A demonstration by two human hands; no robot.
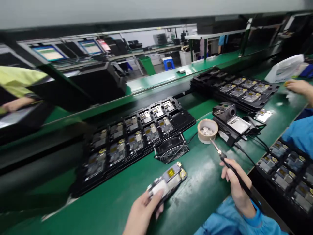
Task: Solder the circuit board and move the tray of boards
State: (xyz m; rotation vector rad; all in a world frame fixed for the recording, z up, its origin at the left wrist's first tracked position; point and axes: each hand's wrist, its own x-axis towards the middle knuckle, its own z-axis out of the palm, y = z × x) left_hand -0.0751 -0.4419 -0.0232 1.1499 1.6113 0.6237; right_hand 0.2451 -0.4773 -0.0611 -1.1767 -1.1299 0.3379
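Note:
My left hand point(146, 204) grips a small electronic device with bare inner parts point(170, 178), its thumb lying across the near end. The device is held tilted above the green bench, with a yellow patch and a round yellow-rimmed part at its far end. In my right hand point(237, 182) is a soldering iron point(231, 166), held like a pen. Its tip points up and left, close to a tape ring point(207, 130) that has silvery bits inside; whether they touch I cannot tell. A small black fan point(172, 148) lies just beyond the device.
A black tray of similar devices point(133, 138) spans the left; stacked trays point(234, 86) stand at the back right. Beside the ring is a soldering stand point(226, 114) with cables. Another tray point(286, 166) is at right, near a co-worker's hand point(299, 86). Another person's hand point(18, 103) shows far left.

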